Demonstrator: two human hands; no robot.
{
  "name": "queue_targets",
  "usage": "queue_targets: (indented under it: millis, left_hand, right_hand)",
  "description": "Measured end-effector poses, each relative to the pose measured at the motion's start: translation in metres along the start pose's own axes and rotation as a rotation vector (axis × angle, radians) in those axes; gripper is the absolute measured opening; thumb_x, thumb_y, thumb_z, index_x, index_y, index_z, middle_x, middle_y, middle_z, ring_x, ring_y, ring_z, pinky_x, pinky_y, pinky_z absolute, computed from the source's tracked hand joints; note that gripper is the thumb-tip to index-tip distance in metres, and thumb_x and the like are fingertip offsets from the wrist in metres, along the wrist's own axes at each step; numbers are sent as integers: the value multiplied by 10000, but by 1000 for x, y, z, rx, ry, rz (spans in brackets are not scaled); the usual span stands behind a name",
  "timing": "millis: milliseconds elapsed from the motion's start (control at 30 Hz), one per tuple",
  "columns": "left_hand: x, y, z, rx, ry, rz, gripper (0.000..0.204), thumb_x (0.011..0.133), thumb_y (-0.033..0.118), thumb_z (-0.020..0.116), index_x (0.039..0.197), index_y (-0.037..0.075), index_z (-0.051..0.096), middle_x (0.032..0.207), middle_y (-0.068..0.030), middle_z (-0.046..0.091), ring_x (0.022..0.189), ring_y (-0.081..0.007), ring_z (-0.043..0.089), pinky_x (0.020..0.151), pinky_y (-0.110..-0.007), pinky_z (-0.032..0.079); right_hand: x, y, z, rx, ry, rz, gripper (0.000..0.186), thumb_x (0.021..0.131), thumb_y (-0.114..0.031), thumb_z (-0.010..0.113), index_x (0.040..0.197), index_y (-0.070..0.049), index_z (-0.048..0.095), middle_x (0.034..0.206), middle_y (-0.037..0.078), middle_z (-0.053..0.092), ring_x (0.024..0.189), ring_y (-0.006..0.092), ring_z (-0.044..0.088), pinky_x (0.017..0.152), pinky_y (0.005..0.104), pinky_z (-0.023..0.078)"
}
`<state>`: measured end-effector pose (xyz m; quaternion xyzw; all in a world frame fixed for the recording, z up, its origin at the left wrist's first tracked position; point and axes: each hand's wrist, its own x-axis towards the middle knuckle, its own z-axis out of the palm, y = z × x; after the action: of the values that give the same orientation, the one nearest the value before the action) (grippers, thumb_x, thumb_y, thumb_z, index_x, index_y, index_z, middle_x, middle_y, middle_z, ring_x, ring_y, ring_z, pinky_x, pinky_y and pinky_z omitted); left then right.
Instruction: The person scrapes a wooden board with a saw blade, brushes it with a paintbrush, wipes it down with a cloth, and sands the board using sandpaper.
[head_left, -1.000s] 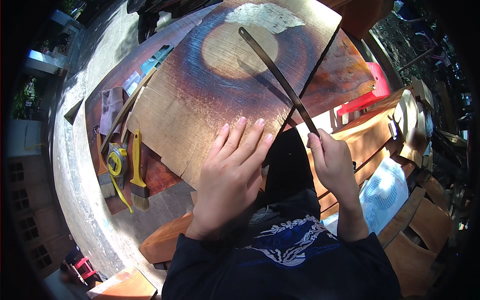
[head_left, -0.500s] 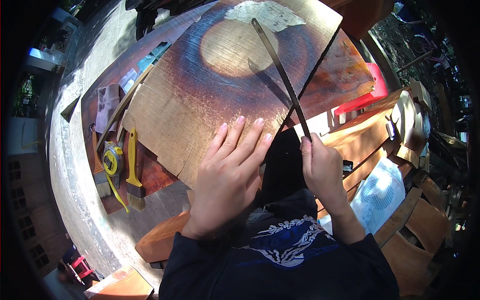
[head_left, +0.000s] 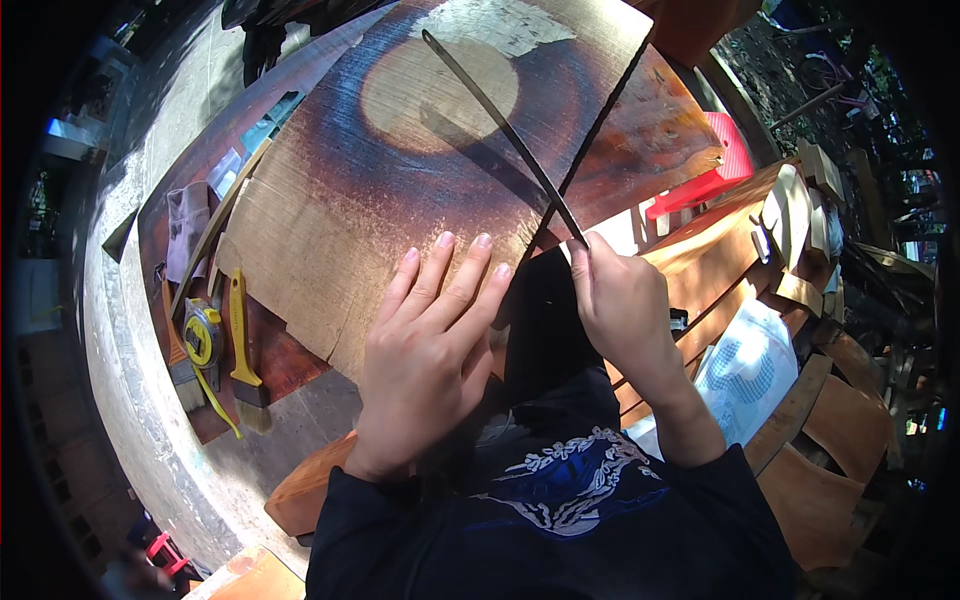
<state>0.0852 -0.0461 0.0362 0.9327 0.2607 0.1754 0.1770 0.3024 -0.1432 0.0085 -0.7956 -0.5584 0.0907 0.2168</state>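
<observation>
A wide wooden board [head_left: 280,270] with a scorched, blue-brown ring around a pale circle lies tilted toward me, its right edge dark. My left hand [head_left: 425,350] rests palm down on its lower part, fingers spread. My right hand [head_left: 620,320] grips one end of a long, thin, dark metal strip [head_left: 485,105] like a blade, which has a hole at its far tip. The strip crosses the board's right edge and casts a shadow on the board. Whether it touches that edge, I cannot tell.
A reddish stained panel [head_left: 650,120] lies underneath. At left are a yellow brush [head_left: 242,330], tape measure [head_left: 203,335], second brush [head_left: 183,375] and grey cloth [head_left: 186,225]. At right are a red plastic piece [head_left: 725,145], stacked wood pieces [head_left: 815,460] and a white bag [head_left: 745,365].
The strip moved forward between the first two frames; now its tip points further left. The whole view has shifted somewhat, both hands and board appearing further left. My left hand stays flat on the board.
</observation>
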Motion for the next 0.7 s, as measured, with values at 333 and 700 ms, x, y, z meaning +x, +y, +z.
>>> queue_targets:
  millis: [333, 700]
  left_hand:
    - [3, 3, -1, 11, -13, 10, 602, 842, 82, 742, 1443, 82, 702, 1572, -156, 634, 1495, -420, 549, 1259, -570, 394]
    - [2, 2, -1, 10, -36, 26, 592, 859, 89, 730, 1449, 62, 693, 1585, -183, 614, 1489, -439, 542, 1261, -575, 387]
  right_hand:
    - [-2, 4, 1, 13, -6, 15, 255, 1118, -226, 614, 944, -40, 631, 612, 205, 635, 591, 426, 695, 538, 532, 513]
    - [-14, 8, -6, 36, -28, 22, 312, 1137, -267, 573, 928, -41, 621, 610, 199, 640, 598, 437, 696, 561, 537, 528]
